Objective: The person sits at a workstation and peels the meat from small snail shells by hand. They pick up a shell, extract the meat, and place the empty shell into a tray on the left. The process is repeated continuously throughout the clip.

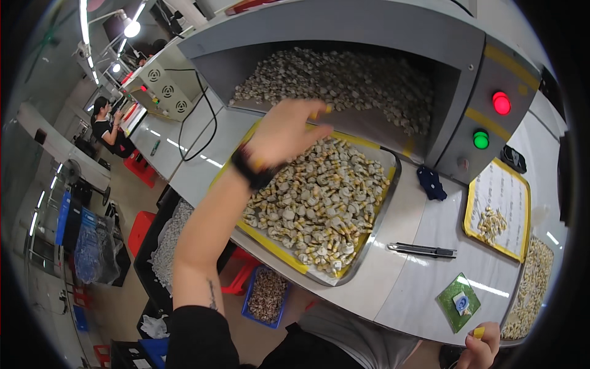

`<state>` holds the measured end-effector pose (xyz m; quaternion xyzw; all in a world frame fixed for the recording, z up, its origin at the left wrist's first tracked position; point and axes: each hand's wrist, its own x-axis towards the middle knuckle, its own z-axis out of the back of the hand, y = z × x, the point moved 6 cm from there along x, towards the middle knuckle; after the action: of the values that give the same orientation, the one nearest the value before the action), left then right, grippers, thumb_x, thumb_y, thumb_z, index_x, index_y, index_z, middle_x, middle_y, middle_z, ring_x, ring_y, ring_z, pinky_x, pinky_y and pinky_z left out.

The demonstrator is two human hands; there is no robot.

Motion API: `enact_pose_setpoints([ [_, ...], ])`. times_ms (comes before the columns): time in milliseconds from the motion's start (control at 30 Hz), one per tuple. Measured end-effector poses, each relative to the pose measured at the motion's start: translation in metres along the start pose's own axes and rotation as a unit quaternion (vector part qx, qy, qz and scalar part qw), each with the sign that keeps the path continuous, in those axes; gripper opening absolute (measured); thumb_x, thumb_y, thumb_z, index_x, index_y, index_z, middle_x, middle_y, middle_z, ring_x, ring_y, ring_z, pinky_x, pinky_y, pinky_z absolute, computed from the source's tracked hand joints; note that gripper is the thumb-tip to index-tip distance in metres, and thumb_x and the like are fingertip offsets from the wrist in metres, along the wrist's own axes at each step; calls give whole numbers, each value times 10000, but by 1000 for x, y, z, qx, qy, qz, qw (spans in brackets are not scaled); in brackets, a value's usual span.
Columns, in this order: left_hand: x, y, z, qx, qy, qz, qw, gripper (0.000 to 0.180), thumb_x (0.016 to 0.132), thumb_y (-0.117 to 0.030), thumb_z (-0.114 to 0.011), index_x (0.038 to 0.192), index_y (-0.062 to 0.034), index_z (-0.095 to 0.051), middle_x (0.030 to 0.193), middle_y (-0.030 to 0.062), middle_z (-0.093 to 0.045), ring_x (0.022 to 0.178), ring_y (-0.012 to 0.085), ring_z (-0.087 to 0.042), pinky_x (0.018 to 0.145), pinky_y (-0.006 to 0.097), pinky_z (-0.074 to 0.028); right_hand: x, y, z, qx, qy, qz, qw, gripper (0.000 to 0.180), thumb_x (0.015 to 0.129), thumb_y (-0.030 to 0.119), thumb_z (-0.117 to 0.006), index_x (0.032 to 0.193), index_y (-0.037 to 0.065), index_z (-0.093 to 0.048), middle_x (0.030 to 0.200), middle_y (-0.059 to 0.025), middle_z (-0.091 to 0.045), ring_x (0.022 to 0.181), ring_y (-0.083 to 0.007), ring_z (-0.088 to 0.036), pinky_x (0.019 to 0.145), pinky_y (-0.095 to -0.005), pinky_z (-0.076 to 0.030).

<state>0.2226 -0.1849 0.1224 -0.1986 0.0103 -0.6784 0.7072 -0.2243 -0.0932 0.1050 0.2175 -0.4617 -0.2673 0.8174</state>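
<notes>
And the left hand [289, 132] is over the tray's [270, 249] far edge, in front of the box [344, 27], fingers parted, nothing visible between them (it's a blurry one). Pieces [319, 203] heap the tray, right up near its rim! To the tray's right, bare surface [396, 280], then the knife [421, 249]. Well right of the tray, the right hand [482, 347] curls its fingers; can't tell what they grip.

It was a workshop: a grey machine [344, 24] with coloured lamps [501, 103] stood at one o'clock, a tray [270, 249] of small pieces [307, 209] centrally, strip lights [84, 21] and a co-worker [109, 132] towards ten.
</notes>
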Motion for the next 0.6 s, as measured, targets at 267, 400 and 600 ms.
enact_pose_setpoints([
  [267, 145, 136, -100, 165, 218, 112, 955, 559, 770, -333, -692, 1259, -92, -566, 1271, 182, -546, 1118, 318, -558, 891, 426, -490, 0, 8, -1, -34, 29, -12, 999, 116, 772, -60, -613, 864, -117, -654, 811, -222, -617, 695, -302, -599, 634, -343, -492],
  [400, 166, 104, -95, 172, 165, 77, 968, 303, 767, -271, -687, 948, -28, -680, 903, 201, -655, 777, 308, -641, 694, 407, -539, -25, -2, 17, -26, 25, -31, 999, 202, 815, 35, -597, 929, -123, -650, 853, -234, -615, 743, -305, -599, 647, -343, -482],
  [600, 164, 102, -84, 160, 11, 59, 985, 363, 848, -329, -634, 737, 15, -670, 708, 198, -638, 693, 302, -644, 647, 416, -533, -16, -4, 14, -57, 41, -29, 997, 209, 803, -25, -542, 958, -113, -652, 890, -237, -621, 768, -320, -599, 672, -362, -482],
])
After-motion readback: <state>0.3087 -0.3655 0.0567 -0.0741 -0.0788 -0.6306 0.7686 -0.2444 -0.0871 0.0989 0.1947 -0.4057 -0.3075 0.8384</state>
